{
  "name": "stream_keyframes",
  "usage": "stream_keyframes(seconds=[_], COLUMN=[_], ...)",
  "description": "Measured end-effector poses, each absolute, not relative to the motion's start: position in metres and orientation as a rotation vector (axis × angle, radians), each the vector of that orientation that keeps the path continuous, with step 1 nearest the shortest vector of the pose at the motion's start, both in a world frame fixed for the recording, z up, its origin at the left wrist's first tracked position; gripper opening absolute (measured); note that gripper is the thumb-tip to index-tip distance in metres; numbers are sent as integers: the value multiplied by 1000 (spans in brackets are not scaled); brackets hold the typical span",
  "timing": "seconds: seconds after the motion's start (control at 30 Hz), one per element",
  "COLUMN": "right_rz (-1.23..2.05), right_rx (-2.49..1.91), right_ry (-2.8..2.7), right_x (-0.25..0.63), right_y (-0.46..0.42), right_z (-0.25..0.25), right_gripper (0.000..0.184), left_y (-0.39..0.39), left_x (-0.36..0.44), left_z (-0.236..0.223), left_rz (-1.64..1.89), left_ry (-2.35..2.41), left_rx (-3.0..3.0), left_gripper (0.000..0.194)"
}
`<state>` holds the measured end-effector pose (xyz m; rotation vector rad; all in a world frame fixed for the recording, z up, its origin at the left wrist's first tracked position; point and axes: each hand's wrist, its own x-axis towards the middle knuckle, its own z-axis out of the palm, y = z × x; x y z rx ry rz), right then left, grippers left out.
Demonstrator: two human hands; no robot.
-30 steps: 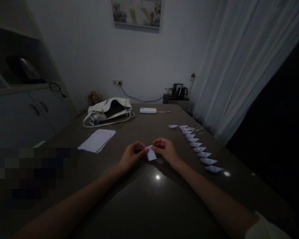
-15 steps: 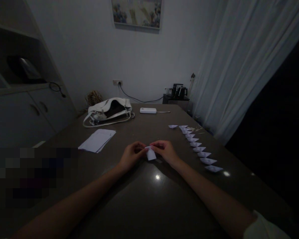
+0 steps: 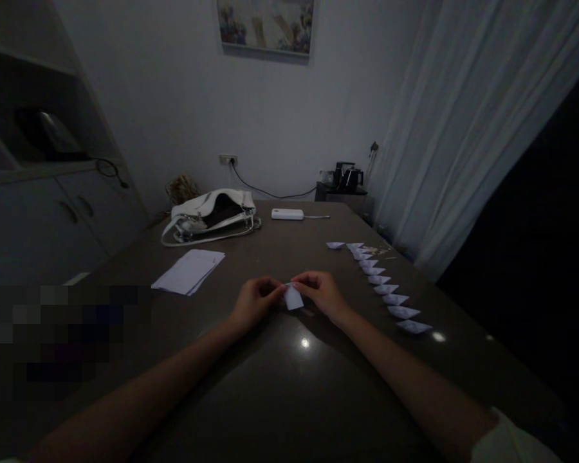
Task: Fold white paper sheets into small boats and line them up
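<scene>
A small folded piece of white paper (image 3: 294,298) is held just above the table, pinched along its top edge by both hands. My left hand (image 3: 257,301) grips its upper left corner between thumb and fingers. On the upper right corner, my right hand (image 3: 321,292) has the same kind of pinch. Folded paper boats (image 3: 386,289), several in number, stand in a slanting row to the right of my right hand. Left of my left hand lies a stack of white paper sheets (image 3: 188,272).
A white handbag (image 3: 212,209) rests at the table's (image 3: 289,392) far left. Near the far edge lies a white power bank (image 3: 287,214) with a strap. A black kettle (image 3: 350,178) stands on a low stand behind the table, and a sheer curtain (image 3: 429,148) hangs at right.
Both hands keep their pinch on the folded paper and have barely moved. Nothing else on the table has shifted.
</scene>
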<state>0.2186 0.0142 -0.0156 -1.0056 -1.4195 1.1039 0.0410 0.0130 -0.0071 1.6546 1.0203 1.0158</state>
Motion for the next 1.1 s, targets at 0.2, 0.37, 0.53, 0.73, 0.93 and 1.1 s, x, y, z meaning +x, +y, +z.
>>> stream_keyframes(seconds=[0.2,0.37,0.53,0.73,0.93,1.1], right_rz=[1079,1089,1088,1081,1099,1119], right_rx=[-1012,-1004,-988,-980,-974,-950], right_ry=[-1415,-1405,-1403,-1420,-1404,-1400], right_x=[220,220,220,220,220,220], right_y=[14,13,13,13,15,16], right_z=[-14,-13,-13,-13,-15,-16], right_gripper=[24,24,22,22,22,20], left_y=[15,18,17,15,15,16], left_x=[42,41,41,40,39,40], left_z=[-9,-12,-12,-11,-10,-12], left_rz=[1035,1091,1092,1072,1073,1079], left_ry=[1009,968,1016,1072,1061,1044], left_rx=[1629,1643,1677,1741,1765,1771], left_gripper=[30,29,30,31,31,30])
